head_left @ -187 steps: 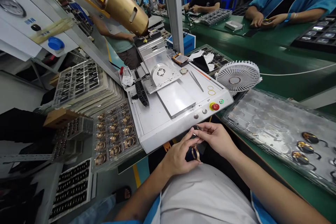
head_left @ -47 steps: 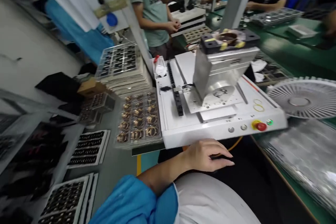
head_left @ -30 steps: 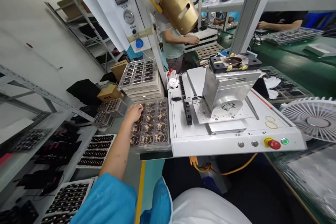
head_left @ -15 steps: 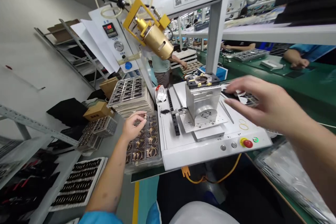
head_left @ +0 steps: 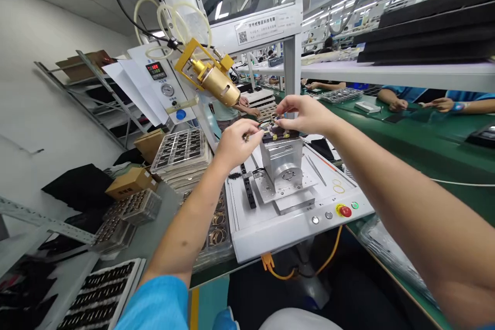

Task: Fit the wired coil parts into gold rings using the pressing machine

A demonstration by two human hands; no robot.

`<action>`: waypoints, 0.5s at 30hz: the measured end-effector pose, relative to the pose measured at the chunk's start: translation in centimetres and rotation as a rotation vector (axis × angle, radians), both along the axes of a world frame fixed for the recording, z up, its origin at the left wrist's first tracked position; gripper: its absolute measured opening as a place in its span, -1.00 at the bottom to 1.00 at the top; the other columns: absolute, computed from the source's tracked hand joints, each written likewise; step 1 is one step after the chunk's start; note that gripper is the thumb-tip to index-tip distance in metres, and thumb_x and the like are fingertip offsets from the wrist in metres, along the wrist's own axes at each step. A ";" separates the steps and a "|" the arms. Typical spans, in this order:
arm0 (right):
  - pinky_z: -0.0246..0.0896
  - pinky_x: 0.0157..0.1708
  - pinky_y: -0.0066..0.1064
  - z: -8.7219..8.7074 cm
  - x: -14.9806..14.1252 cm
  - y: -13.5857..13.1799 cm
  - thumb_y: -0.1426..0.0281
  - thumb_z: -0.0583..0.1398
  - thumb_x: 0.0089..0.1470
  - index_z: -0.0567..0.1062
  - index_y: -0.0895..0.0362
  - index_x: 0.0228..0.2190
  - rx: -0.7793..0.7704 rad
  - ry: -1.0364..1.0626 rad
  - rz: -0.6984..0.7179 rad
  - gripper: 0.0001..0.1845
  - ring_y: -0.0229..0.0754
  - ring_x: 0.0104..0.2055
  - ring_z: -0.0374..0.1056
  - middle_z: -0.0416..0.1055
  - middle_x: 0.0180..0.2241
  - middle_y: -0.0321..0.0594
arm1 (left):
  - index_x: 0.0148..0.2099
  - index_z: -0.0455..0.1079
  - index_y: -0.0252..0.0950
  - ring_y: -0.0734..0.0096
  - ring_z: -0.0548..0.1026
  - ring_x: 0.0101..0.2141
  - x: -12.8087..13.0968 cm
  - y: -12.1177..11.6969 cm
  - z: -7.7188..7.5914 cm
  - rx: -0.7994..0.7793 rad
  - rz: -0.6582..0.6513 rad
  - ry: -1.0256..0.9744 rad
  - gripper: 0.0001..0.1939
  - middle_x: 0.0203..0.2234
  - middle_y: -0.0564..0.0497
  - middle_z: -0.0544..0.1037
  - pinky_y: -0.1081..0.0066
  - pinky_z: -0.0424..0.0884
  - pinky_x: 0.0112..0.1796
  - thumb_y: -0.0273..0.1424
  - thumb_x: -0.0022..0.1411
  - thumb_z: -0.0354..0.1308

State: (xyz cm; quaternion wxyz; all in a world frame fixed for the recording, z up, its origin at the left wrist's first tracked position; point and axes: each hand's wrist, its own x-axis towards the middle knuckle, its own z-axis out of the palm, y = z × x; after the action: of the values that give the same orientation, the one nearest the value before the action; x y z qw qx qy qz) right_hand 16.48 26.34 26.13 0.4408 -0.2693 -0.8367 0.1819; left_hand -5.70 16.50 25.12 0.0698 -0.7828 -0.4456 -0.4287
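Resting on top of the metal block (head_left: 281, 160), the black fixture (head_left: 295, 134) has both bare hands closing in on it from either side. The right hand (head_left: 303, 115) comes from beyond its right edge, thumb and fingers pinched on a small round part (head_left: 274, 116) just over the fixture. From the left of the block, the left hand (head_left: 237, 143) reaches in with thumb and fingertips close to one another beside the fixture; from where I stand I can't tell if they grip anything. Above and left of the block hangs a gold cylinder (head_left: 221, 86), tilted and apart from the hands. The block stands on a white machine bed (head_left: 266, 240), with tweezers (head_left: 316, 169) lying to its right, then two thin yellow rings (head_left: 338, 188) and, nearer the front edge, a red button (head_left: 345, 211). Off to the block's left, partly behind the left forearm, a clear tray (head_left: 212, 257) holds gold-coloured rings (head_left: 218, 236); farther left is a stack of trays (head_left: 181, 157). Well to the block's right, across the green table (head_left: 425, 134), another person's hands (head_left: 443, 104) are at work
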 end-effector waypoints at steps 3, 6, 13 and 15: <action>0.47 -0.03 -0.12 -1.1 1.2 -1.2 0.39 0.41 -0.04 0.54 0.19 -0.27 -0.055 0.197 -0.041 -0.74 -0.06 -0.20 0.50 0.56 -0.26 -0.15 | -0.39 0.51 -0.27 0.22 0.59 -0.31 3.2 2.8 1.6 -0.155 0.148 0.159 -0.61 -0.37 -0.06 0.65 0.32 0.44 -0.24 -0.06 0.31 0.24; 0.47 -0.01 -0.10 -2.6 3.8 -3.8 0.31 0.42 -0.04 0.53 0.15 -0.30 -0.100 0.286 -0.074 -0.72 -0.04 -0.19 0.51 0.57 -0.26 -0.13 | -0.45 0.49 -0.26 0.15 0.58 -0.33 4.7 4.2 2.2 -0.251 0.198 0.251 -0.40 -0.48 -0.06 0.60 0.28 0.42 -0.25 0.13 0.36 0.06; 0.52 -0.07 -0.14 -12.3 13.5 -11.5 0.18 0.49 -0.09 0.59 0.04 -0.24 -0.474 0.501 -0.271 -0.62 0.03 -0.16 0.55 0.60 -0.21 -0.08 | -0.12 0.57 -0.25 0.19 0.58 0.05 1.6 4.3 -0.1 -0.216 -0.269 0.245 -0.46 -0.04 -0.10 0.67 0.22 0.44 0.09 0.00 0.51 -0.12; 0.54 -0.10 -0.11 -16.4 15.2 -12.8 0.14 0.50 -0.12 0.60 -0.03 -0.24 -0.632 0.520 -0.331 -0.60 0.11 -0.14 0.56 0.60 -0.21 -0.05 | 0.02 0.54 -0.25 0.12 0.49 0.20 0.9 4.4 -1.1 -0.214 -0.309 0.238 -0.49 0.12 -0.15 0.60 0.11 0.38 0.21 0.02 0.46 -0.03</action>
State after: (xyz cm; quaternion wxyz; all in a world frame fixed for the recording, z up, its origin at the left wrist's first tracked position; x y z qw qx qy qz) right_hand 31.72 13.50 9.73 0.5557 -0.4666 -0.5469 0.4177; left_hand -4.81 20.88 24.06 -0.0282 -0.8899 -0.3518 -0.2889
